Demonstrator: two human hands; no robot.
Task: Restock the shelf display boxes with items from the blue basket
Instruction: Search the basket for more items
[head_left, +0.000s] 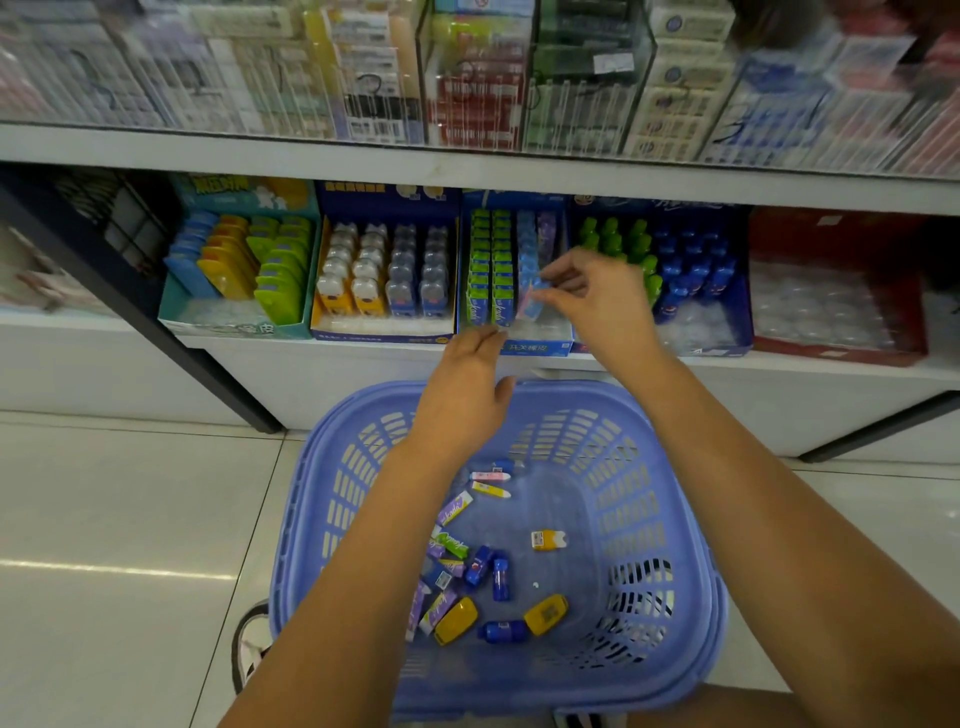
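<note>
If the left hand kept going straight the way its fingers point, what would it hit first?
Probably the front lip of the blue display box, just below its green packs. The left hand looks close to it, though depth is unclear.

Print on the packs (467, 78) across the top of the frame is blurred beyond reading. The blue-and-pink item (535, 300) pinched by the right hand (597, 296) is smeared by motion. Part of the blue basket (631, 499) is hidden by the left forearm (363, 545).
</note>
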